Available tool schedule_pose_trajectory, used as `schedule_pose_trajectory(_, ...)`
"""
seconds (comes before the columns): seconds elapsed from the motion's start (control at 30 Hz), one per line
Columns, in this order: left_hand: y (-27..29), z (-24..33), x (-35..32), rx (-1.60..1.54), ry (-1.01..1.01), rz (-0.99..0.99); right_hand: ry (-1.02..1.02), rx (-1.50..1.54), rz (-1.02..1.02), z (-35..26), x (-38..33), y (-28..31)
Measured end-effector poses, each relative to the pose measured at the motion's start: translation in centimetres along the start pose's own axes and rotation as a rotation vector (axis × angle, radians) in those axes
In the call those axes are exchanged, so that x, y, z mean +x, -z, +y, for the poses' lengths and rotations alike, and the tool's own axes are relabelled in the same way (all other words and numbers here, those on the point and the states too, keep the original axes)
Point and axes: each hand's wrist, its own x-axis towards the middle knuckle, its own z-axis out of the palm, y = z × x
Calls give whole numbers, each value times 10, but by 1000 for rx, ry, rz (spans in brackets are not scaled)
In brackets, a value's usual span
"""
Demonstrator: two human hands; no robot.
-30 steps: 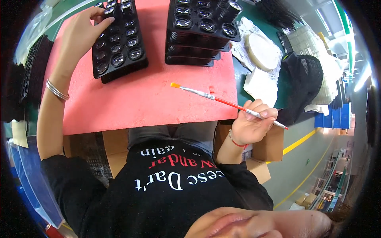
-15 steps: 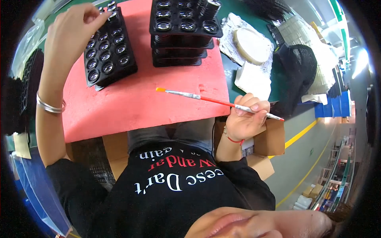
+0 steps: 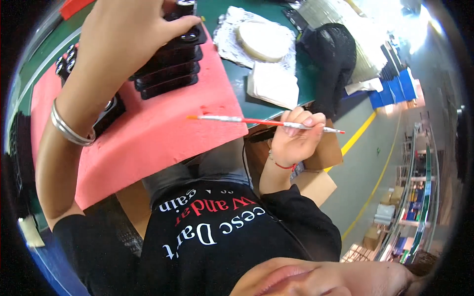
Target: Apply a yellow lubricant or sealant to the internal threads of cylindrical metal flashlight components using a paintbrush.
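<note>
Workstation: a green bench [image 3: 237, 79] carrying a pink foam mat [image 3: 163, 128], with a grey factory floor and a yellow line to the person's right. The item in hand is a thin paintbrush [image 3: 256, 121], red-and-white handled, lying roughly level over the near edge of the mat; its orange tip points toward the person's left and its tail end projects past the fingers on the far side. The right hand [image 3: 292, 138] is clenched about the rear part of the handle, fingers curled over it, a red cord at the wrist. Across the mat from that hand, the left hand [image 3: 123, 39] is raised and spread over a stack of black moulded trays [image 3: 170, 69], thumb and fingers closed on the top tray's edge; a silver bangle [image 3: 69, 129] sits on the forearm. A second black tray [image 3: 106, 111] lies under that forearm, mostly hidden. Beyond the right hand, on the bare bench, lie a folded white cloth [image 3: 274, 84] and, further out, a round pale disc [image 3: 264, 39] on crinkled foil. A black mesh item [image 3: 333, 59] hangs at the bench edge beside the cloth.
</note>
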Motion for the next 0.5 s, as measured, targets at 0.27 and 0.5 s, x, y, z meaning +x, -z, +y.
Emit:
schedule_pose_trajectory(0.27, -2, -13, -9, -164, 27, 7, 412, -551, 106, -21, 47, 35)
schedule_pose_trajectory(0.5, 30, -2, -82, -497, -254, -139, 335, -1063, 76, -18, 73, 41)
